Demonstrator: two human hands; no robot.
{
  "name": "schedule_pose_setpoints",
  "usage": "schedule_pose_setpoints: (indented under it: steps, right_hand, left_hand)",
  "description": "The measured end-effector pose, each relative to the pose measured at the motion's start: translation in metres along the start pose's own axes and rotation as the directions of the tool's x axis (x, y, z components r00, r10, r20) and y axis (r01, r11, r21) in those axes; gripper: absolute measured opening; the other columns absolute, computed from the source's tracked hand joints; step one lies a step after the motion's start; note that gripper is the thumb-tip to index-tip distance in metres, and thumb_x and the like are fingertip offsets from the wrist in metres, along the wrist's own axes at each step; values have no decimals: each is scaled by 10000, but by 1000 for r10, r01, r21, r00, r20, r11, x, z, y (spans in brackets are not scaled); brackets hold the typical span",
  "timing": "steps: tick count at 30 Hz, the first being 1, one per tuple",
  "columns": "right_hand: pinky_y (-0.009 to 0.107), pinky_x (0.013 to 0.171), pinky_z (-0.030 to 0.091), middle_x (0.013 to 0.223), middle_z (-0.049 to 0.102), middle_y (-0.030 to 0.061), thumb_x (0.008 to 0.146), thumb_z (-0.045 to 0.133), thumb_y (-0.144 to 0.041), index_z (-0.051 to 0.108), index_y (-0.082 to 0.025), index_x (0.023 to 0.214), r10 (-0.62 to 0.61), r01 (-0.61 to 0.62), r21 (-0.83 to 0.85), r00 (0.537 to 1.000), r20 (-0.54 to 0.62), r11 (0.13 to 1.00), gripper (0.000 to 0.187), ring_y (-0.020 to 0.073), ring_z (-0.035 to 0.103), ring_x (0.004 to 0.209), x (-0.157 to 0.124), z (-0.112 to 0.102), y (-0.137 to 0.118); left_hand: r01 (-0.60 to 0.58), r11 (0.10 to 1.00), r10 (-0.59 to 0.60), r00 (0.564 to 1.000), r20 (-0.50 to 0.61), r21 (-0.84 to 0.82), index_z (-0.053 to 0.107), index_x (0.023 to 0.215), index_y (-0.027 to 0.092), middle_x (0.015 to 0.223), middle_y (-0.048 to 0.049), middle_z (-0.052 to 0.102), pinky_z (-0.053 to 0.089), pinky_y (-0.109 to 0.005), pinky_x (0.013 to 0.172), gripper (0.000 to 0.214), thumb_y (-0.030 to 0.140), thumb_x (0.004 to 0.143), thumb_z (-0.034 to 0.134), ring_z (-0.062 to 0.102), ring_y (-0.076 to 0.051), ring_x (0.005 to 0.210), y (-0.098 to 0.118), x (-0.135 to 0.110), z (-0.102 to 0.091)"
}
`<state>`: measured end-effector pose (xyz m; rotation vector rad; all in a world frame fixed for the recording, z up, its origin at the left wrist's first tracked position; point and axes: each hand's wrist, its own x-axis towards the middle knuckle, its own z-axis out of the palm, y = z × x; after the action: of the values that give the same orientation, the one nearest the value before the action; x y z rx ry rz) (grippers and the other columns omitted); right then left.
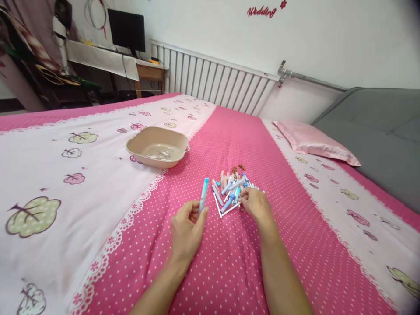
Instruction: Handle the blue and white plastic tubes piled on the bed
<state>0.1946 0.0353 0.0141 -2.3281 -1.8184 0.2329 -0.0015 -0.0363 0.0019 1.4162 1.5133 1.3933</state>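
Note:
Held upright in my left hand [188, 223] is a slim pen barrel [204, 190], turquoise at the top and lilac lower down. My left thumb and fingers close around its lower end. My right hand [257, 204] is at the right side of a pile of pen parts [232, 189], its fingertips drawn together among the pieces. Whatever those fingers pinch is too hidden to make out. Blue, lilac and pink barrels lie jumbled in the pile, with thin white sticks [217, 205] along its near left edge.
A beige plastic basin [154, 162] with small white pieces inside stands left of the pile on the pink bedspread [226, 131]. Small brown bits [241, 167] lie behind the pile. A pink pillow [315, 140] rests at the right, near a grey headboard [370, 127].

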Motion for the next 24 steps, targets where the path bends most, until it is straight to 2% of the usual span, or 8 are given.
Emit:
schedule_pose_setpoints:
  steps: [5, 12, 17, 24]
  right_hand:
    - [283, 658, 416, 847, 684, 71, 708, 551, -254, 684, -238, 810, 30, -30, -21, 1000, -4, 999, 169, 222, 620, 830, 1, 2, -2]
    - [291, 650, 443, 902, 684, 74, 700, 514, -178, 693, -270, 886, 32, -32, -88, 999, -5, 996, 274, 234, 626, 854, 2, 6, 0]
    - [322, 686, 461, 928, 676, 104, 699, 523, -203, 698, -240, 871, 72, -72, -99, 997, 3, 993, 248, 257, 622, 885, 2, 7, -1]
    - [351, 707, 463, 975, 663, 111, 674, 530, -157, 690, -244, 925, 40, -32, -134, 998, 52, 990, 309, 285, 611, 921, -4, 0, -8]
  left_hand:
    - [-7, 1000, 7, 1000, 4, -5, 609, 800, 161, 680, -5, 619, 430, -226, 566, 198, 341, 754, 537, 544, -115, 596, -1, -1, 0]
    - [1, 1000, -1, 1000, 12, -18, 610, 791, 163, 669, 0, 616, 420, -222, 559, 194, 339, 750, 542, 544, -115, 590, -1, 0, 0]
    - [4, 1000, -4, 1000, 5, -27, 614, 787, 161, 667, 1, 618, 423, -221, 560, 187, 331, 743, 552, 546, -115, 591, 0, 0, 0]
    - [6, 1000, -6, 1000, 3, -21, 620, 770, 166, 658, 5, 622, 424, -217, 556, 183, 331, 737, 549, 549, -108, 583, 1, -1, 0]
